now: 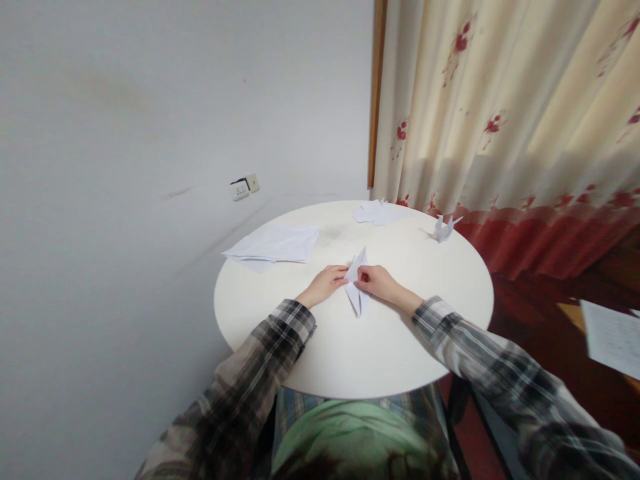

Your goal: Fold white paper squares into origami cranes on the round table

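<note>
We have a paper stack far left, loose paper at the far edge and an origami figure far right, all apart from the folded paper mid-table. Our left hand touches its left edge, grip unclear; our curled right hand pinches its right side. White tabletop spreads nearward to its rounded edge.

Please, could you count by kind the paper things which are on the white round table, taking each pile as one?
Folded piece between the left hand and the right hand: 1
Standing folded figure: 1
Paper piles, namely the left pile and the far pile: 2
Total: 4
</note>
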The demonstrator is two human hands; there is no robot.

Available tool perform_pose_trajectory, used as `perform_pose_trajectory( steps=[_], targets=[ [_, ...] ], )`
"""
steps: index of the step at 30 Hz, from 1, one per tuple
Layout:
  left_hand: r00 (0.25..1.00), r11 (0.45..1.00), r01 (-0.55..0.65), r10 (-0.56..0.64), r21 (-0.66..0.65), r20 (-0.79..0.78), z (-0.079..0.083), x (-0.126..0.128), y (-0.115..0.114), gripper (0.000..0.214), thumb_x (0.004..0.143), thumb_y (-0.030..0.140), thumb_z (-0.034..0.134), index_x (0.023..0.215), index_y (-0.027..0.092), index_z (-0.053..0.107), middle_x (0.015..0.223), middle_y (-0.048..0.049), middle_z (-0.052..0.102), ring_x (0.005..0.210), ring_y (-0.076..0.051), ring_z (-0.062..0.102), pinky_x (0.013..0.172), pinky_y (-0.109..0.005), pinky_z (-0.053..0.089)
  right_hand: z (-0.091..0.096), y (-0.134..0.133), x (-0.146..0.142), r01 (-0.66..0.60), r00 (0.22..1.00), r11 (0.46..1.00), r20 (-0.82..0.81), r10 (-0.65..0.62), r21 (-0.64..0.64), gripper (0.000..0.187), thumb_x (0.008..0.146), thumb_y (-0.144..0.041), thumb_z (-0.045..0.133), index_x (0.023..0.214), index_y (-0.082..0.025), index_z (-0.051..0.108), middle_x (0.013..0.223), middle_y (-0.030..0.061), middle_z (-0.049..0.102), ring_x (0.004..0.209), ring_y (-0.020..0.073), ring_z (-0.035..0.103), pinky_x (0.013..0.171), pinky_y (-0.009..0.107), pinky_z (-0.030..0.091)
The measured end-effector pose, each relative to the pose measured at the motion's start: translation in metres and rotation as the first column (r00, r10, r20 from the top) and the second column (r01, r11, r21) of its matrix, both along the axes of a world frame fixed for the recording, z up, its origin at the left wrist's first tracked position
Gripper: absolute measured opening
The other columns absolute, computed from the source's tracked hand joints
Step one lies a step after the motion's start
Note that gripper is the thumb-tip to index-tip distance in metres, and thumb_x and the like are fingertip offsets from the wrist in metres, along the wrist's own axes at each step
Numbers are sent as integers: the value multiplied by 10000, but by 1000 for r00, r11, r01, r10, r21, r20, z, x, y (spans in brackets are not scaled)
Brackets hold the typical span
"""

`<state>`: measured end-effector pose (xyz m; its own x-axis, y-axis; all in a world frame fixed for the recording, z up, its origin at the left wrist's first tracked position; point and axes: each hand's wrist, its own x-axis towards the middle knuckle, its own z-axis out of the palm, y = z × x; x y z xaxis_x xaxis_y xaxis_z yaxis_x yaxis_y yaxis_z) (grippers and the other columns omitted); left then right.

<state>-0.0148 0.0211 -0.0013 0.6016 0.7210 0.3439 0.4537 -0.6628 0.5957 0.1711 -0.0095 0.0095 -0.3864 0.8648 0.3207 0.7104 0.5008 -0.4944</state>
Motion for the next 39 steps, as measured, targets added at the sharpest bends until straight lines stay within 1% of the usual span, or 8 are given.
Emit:
perform_pose_trajectory(
  steps=[4, 7, 14, 23, 27, 32, 35, 39],
  targets=[
    [991, 993, -9, 24, -120, 128, 0, 0, -1, 229, 728, 213, 587, 945, 145, 619, 1001, -74, 628, 945, -179, 556, 900, -343, 398, 0, 1, 0, 13, 1000, 1000, 17, -13, 1, 60, 717, -199, 570, 695, -145, 584, 612, -1, 572, 536, 85, 462, 525, 186, 293],
    [983, 985, -39, 68, -170, 170, -1, 0, -1, 143, 713, 202, 587, 833, 128, 607, 911, -60, 629, 874, -159, 566, 869, -324, 420, 1, 0, 0, 29, 999, 1000, 21, -29, -3, 63, 707, -201, 573, 681, -145, 583, 608, 0, 573, 530, 85, 461, 519, 185, 292],
    [983, 990, -60, 81, -131, 162, 0, 2, -3, 100, 693, 221, 607, 674, 140, 550, 930, -58, 608, 887, -155, 555, 865, -308, 411, 5, -3, -2, 61, 998, 998, -32, -62, -17, 123, 772, -217, 489, 706, -147, 566, 588, 1, 565, 517, 86, 460, 516, 186, 295],
    [976, 985, -117, 138, -127, 168, 2, 3, -6, 117, 668, 194, 620, 612, 146, 530, 949, -62, 623, 889, -167, 570, 837, -310, 422, 5, -1, -2, 79, 997, 997, -15, -79, 7, 66, 725, -181, 507, 692, -143, 549, 615, 19, 579, 534, 96, 484, 526, 191, 323],
    [975, 984, -119, 141, -136, 170, 1, 3, -5, 147, 665, 210, 622, 578, 141, 525, 967, -66, 634, 878, -174, 580, 809, -309, 429, 3, -3, -1, 52, 989, 998, -137, -57, -42, 61, 726, -179, 487, 684, -151, 521, 567, -8, 558, 484, 79, 478, 493, 178, 330],
    [978, 985, -125, 143, -121, 150, -1, 3, -4, 156, 662, 206, 615, 554, 141, 523, 971, -65, 645, 848, -169, 586, 778, -295, 430, -2, -3, 1, 14, 934, 982, -348, -79, -187, 200, 820, -271, 347, 722, -167, 487, 503, -44, 512, 368, 64, 440, 406, 172, 309],
    [978, 985, -140, 153, -100, 139, -1, 3, -4, 166, 660, 207, 615, 543, 144, 515, 960, -64, 649, 834, -168, 586, 763, -290, 428, -1, -3, 2, 53, 934, 992, -345, -91, -117, 255, 834, -306, 336, 675, -172, 482, 492, -40, 497, 415, 75, 451, 443, 185, 320],
    [978, 985, -144, 156, -95, 136, -1, 3, -4, 175, 657, 204, 614, 534, 143, 505, 934, -59, 650, 817, -162, 584, 744, -278, 428, 5, -3, 6, 200, 906, 978, -392, -161, 62, 209, 804, -338, 415, 694, -176, 487, 593, -17, 523, 560, 102, 478, 539, 212, 351]
  ],
)
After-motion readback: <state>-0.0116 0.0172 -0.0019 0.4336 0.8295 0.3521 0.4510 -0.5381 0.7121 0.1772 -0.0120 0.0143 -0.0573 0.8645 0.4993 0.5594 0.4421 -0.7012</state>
